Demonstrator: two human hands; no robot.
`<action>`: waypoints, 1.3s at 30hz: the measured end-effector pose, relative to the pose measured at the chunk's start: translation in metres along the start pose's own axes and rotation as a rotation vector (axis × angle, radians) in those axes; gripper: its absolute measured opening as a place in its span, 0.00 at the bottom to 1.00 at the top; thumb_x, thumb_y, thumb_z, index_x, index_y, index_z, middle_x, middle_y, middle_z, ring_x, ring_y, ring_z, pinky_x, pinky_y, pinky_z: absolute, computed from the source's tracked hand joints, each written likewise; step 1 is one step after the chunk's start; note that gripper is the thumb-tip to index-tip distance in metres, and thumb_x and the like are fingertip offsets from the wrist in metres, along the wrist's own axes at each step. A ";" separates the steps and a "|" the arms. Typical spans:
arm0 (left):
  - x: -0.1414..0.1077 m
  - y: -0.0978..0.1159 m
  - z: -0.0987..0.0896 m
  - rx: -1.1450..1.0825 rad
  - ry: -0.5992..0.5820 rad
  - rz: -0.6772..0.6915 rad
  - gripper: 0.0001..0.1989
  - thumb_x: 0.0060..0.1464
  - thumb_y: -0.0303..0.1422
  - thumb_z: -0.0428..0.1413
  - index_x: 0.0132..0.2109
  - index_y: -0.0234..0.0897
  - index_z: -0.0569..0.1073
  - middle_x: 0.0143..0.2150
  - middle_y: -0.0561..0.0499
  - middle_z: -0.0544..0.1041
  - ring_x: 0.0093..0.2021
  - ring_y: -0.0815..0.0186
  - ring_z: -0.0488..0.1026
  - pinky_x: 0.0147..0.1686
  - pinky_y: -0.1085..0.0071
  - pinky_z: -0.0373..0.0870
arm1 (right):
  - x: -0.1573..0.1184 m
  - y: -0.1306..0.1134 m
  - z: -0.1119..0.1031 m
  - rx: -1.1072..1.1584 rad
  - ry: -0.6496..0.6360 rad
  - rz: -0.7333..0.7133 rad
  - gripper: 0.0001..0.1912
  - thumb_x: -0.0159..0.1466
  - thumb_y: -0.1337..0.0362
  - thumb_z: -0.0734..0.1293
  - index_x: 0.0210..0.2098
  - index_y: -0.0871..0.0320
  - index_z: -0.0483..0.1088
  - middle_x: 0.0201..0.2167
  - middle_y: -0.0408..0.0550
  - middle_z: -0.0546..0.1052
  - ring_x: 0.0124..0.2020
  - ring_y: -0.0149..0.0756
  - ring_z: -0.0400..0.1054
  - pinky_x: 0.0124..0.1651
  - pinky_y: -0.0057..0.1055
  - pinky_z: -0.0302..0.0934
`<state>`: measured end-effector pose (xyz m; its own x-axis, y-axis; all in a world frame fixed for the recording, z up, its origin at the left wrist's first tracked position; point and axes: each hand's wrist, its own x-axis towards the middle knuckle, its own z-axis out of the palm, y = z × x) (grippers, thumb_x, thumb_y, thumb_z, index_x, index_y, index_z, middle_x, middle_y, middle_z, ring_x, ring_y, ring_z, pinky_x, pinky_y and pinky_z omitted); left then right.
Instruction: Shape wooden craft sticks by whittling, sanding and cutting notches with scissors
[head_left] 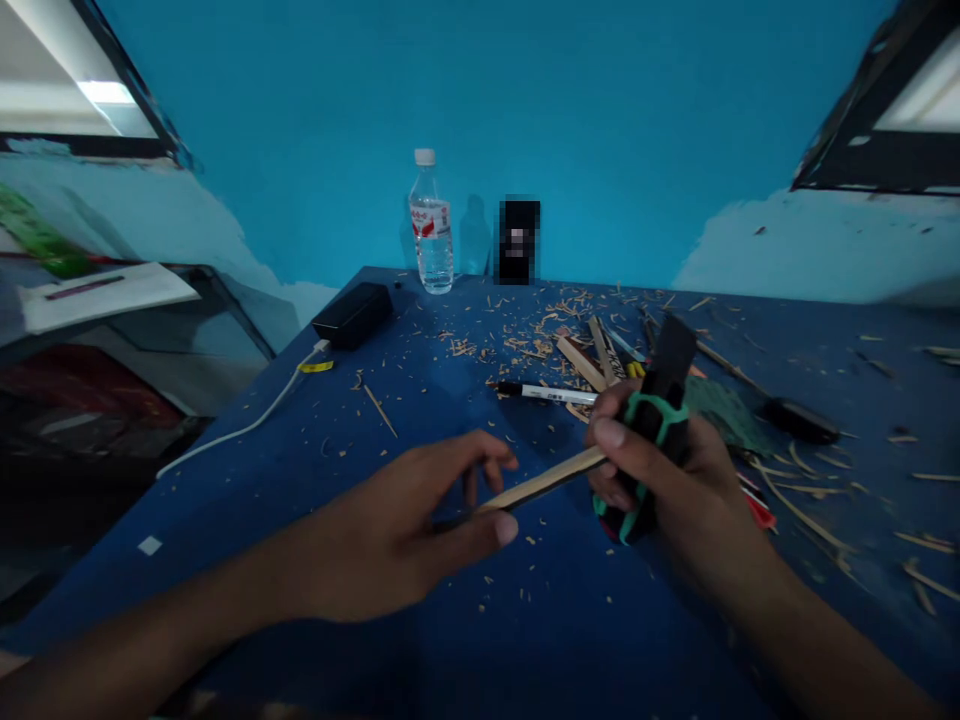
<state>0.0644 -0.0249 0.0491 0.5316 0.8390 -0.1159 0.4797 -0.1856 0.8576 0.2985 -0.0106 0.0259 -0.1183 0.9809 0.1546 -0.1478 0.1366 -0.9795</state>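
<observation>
My left hand (420, 520) pinches the near end of a thin wooden stick (544, 482) between thumb and fingers, just above the blue table (337, 480). My right hand (660, 470) grips a black tool with a green frame (652, 420), its thumb resting on the stick's far end. The tool's black blade end points up and away from me. Both hands hover over the table's near middle.
A black marker (547, 393) lies behind the hands among wood strips (592, 355) and scattered shavings. A water bottle (430, 225), a black box (352, 313) with a white cable (247, 425), and a dark object (799, 420) sit further off. A cluttered shelf stands at left.
</observation>
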 end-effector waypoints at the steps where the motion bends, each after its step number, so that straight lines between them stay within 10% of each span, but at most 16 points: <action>1: 0.000 0.004 0.002 -0.110 -0.106 -0.039 0.17 0.66 0.49 0.52 0.52 0.44 0.70 0.41 0.51 0.72 0.37 0.66 0.69 0.34 0.71 0.65 | -0.002 -0.002 0.001 -0.012 -0.014 -0.006 0.11 0.64 0.55 0.73 0.37 0.51 0.70 0.24 0.36 0.67 0.17 0.25 0.57 0.20 0.24 0.52; 6: -0.001 0.016 0.015 -0.799 -0.411 -0.280 0.13 0.66 0.46 0.54 0.44 0.41 0.67 0.26 0.60 0.58 0.19 0.76 0.50 0.19 0.79 0.49 | -0.005 -0.010 0.004 -0.150 -0.037 -0.032 0.12 0.65 0.52 0.72 0.34 0.52 0.69 0.20 0.36 0.66 0.17 0.27 0.57 0.19 0.25 0.54; 14: 0.010 0.041 0.015 -0.848 -0.173 -0.218 0.15 0.64 0.46 0.57 0.39 0.41 0.65 0.28 0.59 0.58 0.22 0.76 0.49 0.18 0.83 0.48 | -0.001 -0.006 -0.014 -0.902 0.136 -0.684 0.07 0.67 0.63 0.64 0.38 0.51 0.59 0.21 0.35 0.64 0.19 0.30 0.59 0.25 0.28 0.53; 19: 0.015 0.049 0.020 -0.554 -0.016 -0.092 0.17 0.64 0.53 0.54 0.45 0.45 0.67 0.29 0.58 0.60 0.24 0.73 0.55 0.20 0.82 0.55 | -0.001 -0.008 -0.019 -1.134 0.061 -0.800 0.08 0.59 0.65 0.65 0.36 0.53 0.60 0.24 0.42 0.71 0.22 0.39 0.69 0.25 0.32 0.48; 32: 0.030 0.053 0.041 -0.139 0.229 0.127 0.17 0.71 0.47 0.43 0.38 0.41 0.61 0.25 0.60 0.57 0.23 0.73 0.52 0.21 0.74 0.52 | 0.004 -0.024 -0.012 -1.527 0.165 -0.489 0.10 0.57 0.67 0.68 0.39 0.55 0.70 0.28 0.46 0.79 0.25 0.42 0.73 0.26 0.32 0.39; 39: 0.011 0.062 0.050 -0.156 0.279 0.070 0.16 0.70 0.48 0.46 0.42 0.40 0.64 0.26 0.59 0.61 0.22 0.74 0.55 0.21 0.77 0.52 | 0.065 -0.069 -0.055 -1.650 0.387 -0.115 0.16 0.73 0.53 0.63 0.43 0.60 0.72 0.31 0.44 0.74 0.28 0.32 0.69 0.34 0.33 0.66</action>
<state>0.1347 -0.0532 0.0761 0.3377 0.9387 0.0691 0.3246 -0.1851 0.9276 0.3551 0.0510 0.0961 0.0851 0.8964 0.4351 0.9948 -0.0520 -0.0874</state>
